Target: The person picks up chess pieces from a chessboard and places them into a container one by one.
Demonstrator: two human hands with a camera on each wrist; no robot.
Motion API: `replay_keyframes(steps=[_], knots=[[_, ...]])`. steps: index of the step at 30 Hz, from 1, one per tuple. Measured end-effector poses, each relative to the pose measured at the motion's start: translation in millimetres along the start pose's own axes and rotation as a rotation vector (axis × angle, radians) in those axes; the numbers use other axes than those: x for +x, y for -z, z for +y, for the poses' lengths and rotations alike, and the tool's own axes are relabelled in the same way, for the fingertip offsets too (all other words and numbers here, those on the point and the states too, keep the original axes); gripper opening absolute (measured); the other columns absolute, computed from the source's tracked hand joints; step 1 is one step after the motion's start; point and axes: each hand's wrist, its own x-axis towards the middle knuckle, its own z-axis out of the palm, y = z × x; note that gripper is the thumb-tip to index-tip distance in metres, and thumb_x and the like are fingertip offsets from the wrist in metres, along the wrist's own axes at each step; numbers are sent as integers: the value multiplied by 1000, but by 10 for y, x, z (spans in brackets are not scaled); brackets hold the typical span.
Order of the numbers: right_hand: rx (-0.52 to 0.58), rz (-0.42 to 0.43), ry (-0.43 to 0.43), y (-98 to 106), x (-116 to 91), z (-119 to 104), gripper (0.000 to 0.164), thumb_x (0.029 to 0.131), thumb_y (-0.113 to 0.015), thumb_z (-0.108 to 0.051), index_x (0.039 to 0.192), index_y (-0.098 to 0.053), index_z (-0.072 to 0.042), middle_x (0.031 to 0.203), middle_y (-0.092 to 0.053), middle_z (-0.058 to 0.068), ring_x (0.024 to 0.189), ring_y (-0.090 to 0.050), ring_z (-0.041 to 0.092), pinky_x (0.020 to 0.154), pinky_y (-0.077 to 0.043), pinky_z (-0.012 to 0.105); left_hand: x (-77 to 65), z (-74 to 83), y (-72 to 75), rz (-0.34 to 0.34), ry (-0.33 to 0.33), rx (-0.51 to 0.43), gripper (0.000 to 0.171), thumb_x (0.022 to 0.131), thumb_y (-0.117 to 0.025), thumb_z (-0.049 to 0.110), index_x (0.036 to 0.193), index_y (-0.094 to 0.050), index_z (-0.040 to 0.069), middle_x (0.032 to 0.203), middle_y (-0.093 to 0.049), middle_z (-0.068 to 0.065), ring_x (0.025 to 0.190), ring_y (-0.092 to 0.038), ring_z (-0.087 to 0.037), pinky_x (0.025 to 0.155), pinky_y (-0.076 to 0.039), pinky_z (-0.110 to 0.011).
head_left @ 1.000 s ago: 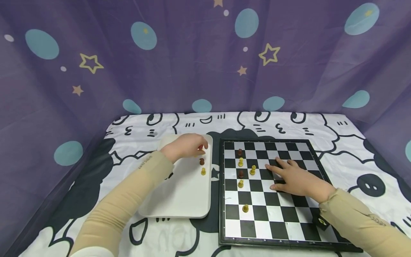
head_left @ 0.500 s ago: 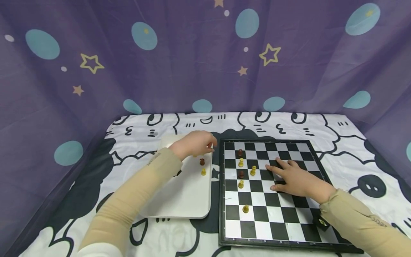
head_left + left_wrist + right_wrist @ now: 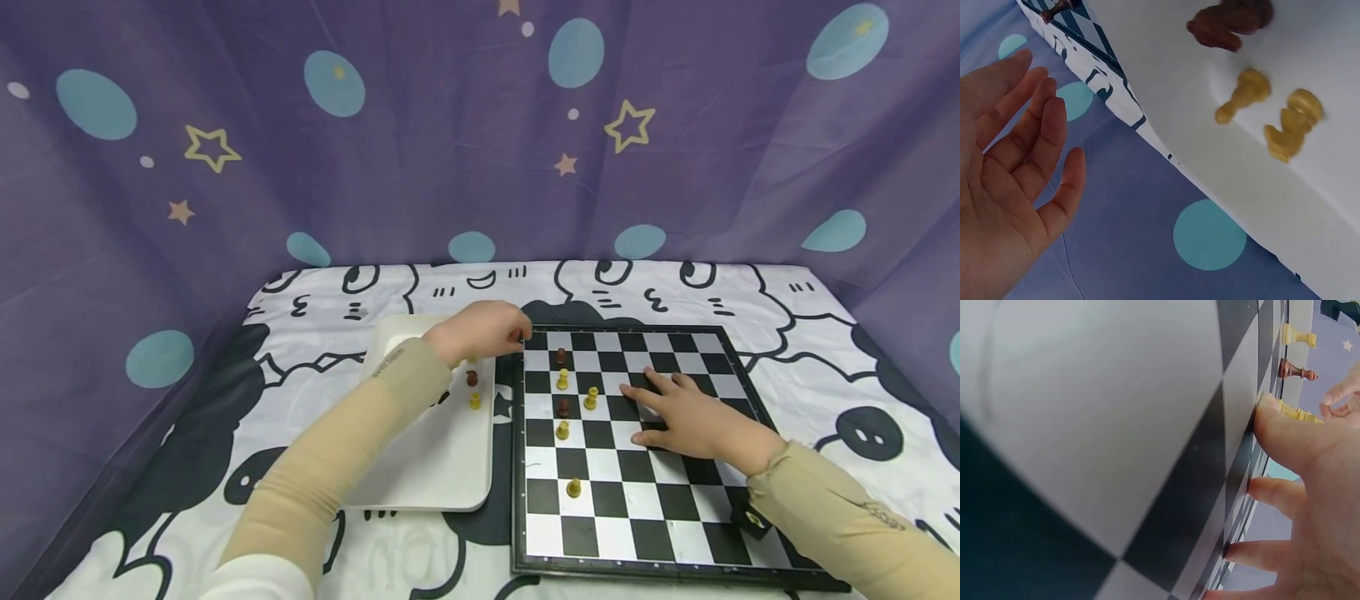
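Viewing the tray (image 3: 420,479) left of the parted fingertips of my left hand (image 3: 480,331), I see upright brown and yellow pieces (image 3: 476,402), axes vertical; my right hand (image 3: 690,421) spreads fingers on the board (image 3: 641,500).

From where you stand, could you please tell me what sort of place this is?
Probably a curtained corner set up for board games: purple curtain, cartoon cloth and chessboard suggest it.
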Motion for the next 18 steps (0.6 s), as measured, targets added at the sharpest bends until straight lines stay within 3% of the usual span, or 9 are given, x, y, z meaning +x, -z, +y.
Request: replay_keyframes(steps=[11, 18], knots=[[4, -1, -4, 7, -5, -7, 76, 81, -60, -61, 142, -45, -19, 146, -31, 32, 127, -30, 60, 91, -36, 69, 230, 97, -12, -26, -17, 2, 28, 88, -67, 16, 116, -67, 10, 89, -64, -1, 81, -55, -13, 86, -48, -29], [3, 0, -5, 2, -2, -1, 75, 81, -60, -60, 142, -45, -19, 146, -32, 31, 126, -30, 60, 91, -36, 70, 350, 186, -8, -87, -4, -14, 34, 88, -68, 13, 121, -64, 12, 96, -63, -1, 85, -53, -12, 84, -47, -27]])
